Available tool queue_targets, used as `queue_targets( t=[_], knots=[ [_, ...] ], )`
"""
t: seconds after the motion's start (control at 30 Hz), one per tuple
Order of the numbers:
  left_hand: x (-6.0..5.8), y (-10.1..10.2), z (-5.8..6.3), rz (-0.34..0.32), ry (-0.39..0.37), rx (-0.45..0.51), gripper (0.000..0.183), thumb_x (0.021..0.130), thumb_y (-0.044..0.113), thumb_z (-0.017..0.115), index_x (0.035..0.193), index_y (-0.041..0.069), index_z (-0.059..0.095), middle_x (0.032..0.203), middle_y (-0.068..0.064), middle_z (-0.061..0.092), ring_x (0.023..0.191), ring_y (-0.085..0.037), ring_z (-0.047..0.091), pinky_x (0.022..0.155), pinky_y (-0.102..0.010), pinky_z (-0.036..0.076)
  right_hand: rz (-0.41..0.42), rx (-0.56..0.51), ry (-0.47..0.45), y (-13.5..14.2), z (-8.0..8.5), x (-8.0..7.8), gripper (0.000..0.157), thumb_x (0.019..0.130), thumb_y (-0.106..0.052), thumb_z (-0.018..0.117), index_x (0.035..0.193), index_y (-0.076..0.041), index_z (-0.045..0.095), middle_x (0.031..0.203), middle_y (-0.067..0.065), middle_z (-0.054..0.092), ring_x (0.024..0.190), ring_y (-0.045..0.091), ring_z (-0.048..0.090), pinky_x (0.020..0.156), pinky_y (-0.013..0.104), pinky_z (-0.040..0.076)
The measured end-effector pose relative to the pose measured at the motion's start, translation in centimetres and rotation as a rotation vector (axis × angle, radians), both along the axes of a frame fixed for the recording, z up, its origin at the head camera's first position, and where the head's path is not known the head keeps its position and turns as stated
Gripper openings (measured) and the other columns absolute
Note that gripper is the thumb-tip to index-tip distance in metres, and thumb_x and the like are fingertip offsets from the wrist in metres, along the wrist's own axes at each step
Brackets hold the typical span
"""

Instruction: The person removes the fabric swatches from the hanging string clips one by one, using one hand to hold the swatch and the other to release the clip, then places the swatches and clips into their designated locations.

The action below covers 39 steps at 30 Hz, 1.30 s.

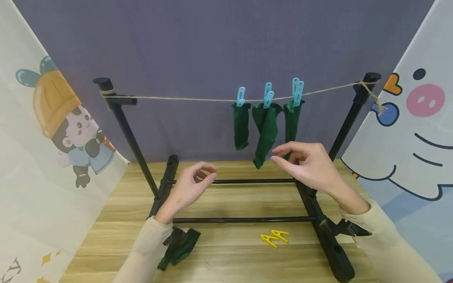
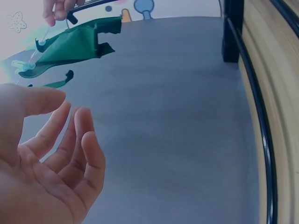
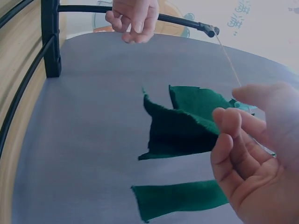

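My right hand hovers with loosely curled fingers and holds nothing, overlapping the bottom of the rightmost green cloth. Nothing is in my left hand either; its fingers curve loosely over the rack's left side. On the string hang three green cloths. One light blue clothespin clips the left cloth. Two pins hold the wider middle cloth, and two more the right one. In the right wrist view, a dark green cloth hangs beyond my fingertips.
A black rack carries the string between its two posts, with crossbars low over the wooden table. Two yellow clothespins lie in front. More green cloth lies by my left sleeve. Printed panels flank both sides.
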<state>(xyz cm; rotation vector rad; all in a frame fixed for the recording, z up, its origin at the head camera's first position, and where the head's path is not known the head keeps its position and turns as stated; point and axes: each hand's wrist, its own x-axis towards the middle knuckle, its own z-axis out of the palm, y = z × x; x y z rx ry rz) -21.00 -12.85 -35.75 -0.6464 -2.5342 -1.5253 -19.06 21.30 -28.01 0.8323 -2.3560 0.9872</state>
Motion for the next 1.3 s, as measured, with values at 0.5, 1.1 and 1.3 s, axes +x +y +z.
queue_targets(
  t=[0.5, 1.1, 1.3],
  knots=[
    [-1.7, 2.4, 3.3, 0.021, 0.112, 0.14, 0.023, 0.105, 0.031, 0.068, 0.124, 0.019, 0.075, 0.121, -0.002, 0.073, 0.093, -0.021, 0.07, 0.085, -0.042, 0.057, -0.059, -0.118, 0.072, -2.8, 4.0, 0.0, 0.015, 0.099, -0.013, 0.076, 0.113, -0.014, 0.081, 0.055, -0.007, 0.062, 0.042, 0.009, 0.047, 0.039, 0.027, 0.029],
    [-3.4, 5.0, 6.8, -0.038, 0.176, 0.257, 0.032, 0.108, 0.028, 0.063, 0.134, 0.011, 0.069, 0.132, -0.011, 0.07, 0.091, -0.022, 0.071, 0.074, -0.037, 0.058, -0.026, -0.116, 0.205, -6.2, 6.7, -1.4, 0.031, 0.101, -0.015, 0.073, 0.132, -0.008, 0.074, 0.115, 0.005, 0.08, 0.045, 0.006, 0.052, 0.043, 0.023, 0.031],
    [-3.7, 5.9, 7.8, -0.045, 0.153, 0.297, 0.034, 0.108, 0.028, 0.063, 0.137, 0.011, 0.067, 0.134, -0.007, 0.069, 0.095, -0.029, 0.072, 0.079, -0.041, 0.06, -0.041, -0.111, 0.215, -7.2, 7.5, -1.8, 0.037, 0.104, -0.016, 0.069, 0.14, -0.008, 0.069, 0.104, 0.007, 0.081, 0.044, 0.008, 0.05, 0.044, 0.024, 0.032]
  ],
)
